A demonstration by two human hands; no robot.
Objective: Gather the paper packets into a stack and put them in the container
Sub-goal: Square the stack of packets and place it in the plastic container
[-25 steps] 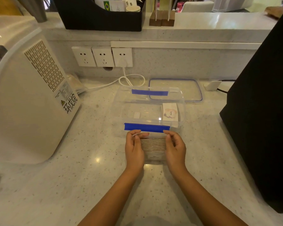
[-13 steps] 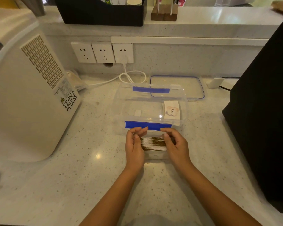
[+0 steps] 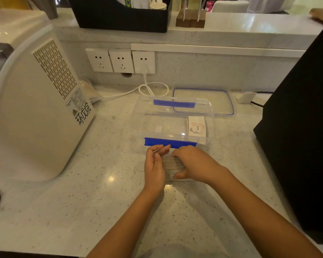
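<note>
A stack of paper packets [image 3: 172, 163] stands on edge on the counter, just in front of the clear plastic container [image 3: 138, 125] with blue clips. My right hand [image 3: 194, 162] lies over the stack, fingers on top and thumb at its near end. My left hand [image 3: 155, 164] is pressed flat against the stack's left side with its fingers straight. A few packets [image 3: 196, 128] with a printed label lie inside the container at its right end.
The container's clear lid [image 3: 203, 101] lies flat behind it. A large white appliance [image 3: 35, 108] stands at the left, a black machine [image 3: 302, 136] at the right. A white cable [image 3: 149, 88] runs from the wall sockets [image 3: 120, 60].
My right hand has shifted left over the top of the stack and now covers most of it. My left hand has stayed against the left side. The stack remains on the counter.
</note>
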